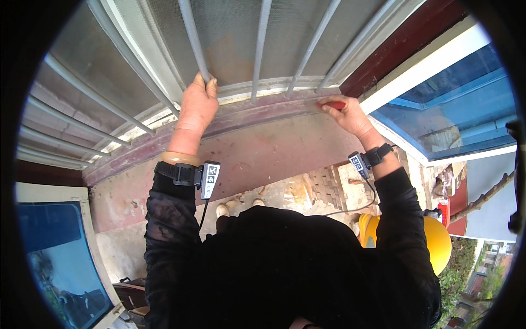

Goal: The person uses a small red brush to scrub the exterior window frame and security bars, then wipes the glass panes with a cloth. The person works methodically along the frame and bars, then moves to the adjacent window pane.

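Observation:
My left hand (197, 103) is wrapped around the lower end of a grey metal window bar (191, 37). At the right end of the reddish painted window sill (271, 107), my right hand (348, 116) holds a small red object (337, 105). Only part of it shows between the fingers, so its kind cannot be told. Several more grey bars (259, 49) run down to the sill's back edge. Behind them are a mesh screen (234, 37) and a whitish window frame (236, 91).
Open casements with blue-looking glass stand at the right (456, 111) and left (61, 246). Stacked bricks (326, 187) and a yellow rounded object (437, 242) are below right. Cables hang from the devices strapped to my left wrist (209, 179) and right wrist (359, 164).

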Motion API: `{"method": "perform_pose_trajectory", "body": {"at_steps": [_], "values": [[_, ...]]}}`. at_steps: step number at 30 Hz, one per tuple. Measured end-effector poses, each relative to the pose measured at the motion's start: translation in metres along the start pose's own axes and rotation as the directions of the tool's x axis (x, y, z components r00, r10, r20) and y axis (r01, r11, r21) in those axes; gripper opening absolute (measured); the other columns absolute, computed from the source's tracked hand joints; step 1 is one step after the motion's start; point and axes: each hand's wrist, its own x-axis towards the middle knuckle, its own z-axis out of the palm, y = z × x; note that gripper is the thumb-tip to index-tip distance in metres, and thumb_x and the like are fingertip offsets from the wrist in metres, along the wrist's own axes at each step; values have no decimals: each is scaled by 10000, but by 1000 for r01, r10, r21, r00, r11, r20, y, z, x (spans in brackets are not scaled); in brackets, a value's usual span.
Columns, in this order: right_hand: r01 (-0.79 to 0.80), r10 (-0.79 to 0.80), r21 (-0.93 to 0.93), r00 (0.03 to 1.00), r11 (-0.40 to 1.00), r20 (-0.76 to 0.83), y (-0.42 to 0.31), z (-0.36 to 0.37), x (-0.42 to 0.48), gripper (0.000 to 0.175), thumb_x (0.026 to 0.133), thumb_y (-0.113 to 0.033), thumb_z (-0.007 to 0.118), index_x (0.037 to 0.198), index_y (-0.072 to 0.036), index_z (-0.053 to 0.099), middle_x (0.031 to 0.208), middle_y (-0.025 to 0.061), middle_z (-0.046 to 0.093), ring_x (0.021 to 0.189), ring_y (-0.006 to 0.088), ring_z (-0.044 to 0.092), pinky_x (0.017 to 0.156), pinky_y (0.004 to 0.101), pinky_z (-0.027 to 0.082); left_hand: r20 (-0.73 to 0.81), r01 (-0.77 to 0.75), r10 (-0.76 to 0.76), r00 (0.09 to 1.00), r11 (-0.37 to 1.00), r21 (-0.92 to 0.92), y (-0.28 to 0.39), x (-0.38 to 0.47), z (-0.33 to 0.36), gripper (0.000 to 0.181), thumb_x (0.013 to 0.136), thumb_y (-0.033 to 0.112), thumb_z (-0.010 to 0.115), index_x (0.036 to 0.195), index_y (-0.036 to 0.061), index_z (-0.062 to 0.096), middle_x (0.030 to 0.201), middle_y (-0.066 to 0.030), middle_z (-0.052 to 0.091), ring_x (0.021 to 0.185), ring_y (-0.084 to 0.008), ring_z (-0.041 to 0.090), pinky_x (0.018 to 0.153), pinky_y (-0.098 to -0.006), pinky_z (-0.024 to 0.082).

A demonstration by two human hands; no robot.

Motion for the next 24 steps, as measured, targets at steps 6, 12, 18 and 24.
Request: {"method": "perform_pose_trajectory", "body": {"at_steps": [6, 12, 18, 24], "values": [[-151, 56, -419, 972, 895, -229, -13, 32, 1, 195, 865, -95, 667, 1038, -12, 699, 955, 240, 684, 888, 403, 694, 813, 481, 569, -9, -6, 6, 1000, 1000, 26, -1, 0, 1, 155, 1061, 243, 526, 1136, 109, 545, 886, -26, 686, 622, -140, 596, 474, -321, 515], [303, -293, -181, 953, 936, 82, -26, 30, -13, 286, 877, -119, 660, 1155, -68, 702, 949, 208, 688, 938, 398, 692, 864, 439, 576, -2, 12, -12, 1000, 1000, 17, 4, 0, -2, 167, 1061, 251, 526, 1142, 106, 547, 900, -28, 695, 616, -147, 601, 476, -321, 517], [-53, 27, -415, 997, 908, -69, -43, 42, 3, 200, 867, -96, 638, 1052, -52, 698, 950, 221, 682, 913, 404, 687, 814, 460, 576, -15, 46, -46, 999, 998, -36, 6, -2, -2, 183, 1041, 212, 538, 1129, 55, 567, 922, -131, 716, 824, -309, 664, 716, -417, 523], [289, -305, -164, 949, 943, -78, -71, 38, -9, 227, 868, -85, 683, 1094, -68, 678, 939, 196, 672, 911, 379, 690, 825, 454, 576, -17, -5, 5, 1000, 1000, -4, 4, -2, -2, 159, 1060, 237, 527, 1136, 98, 543, 887, -37, 689, 602, -157, 597, 468, -325, 510]]}}
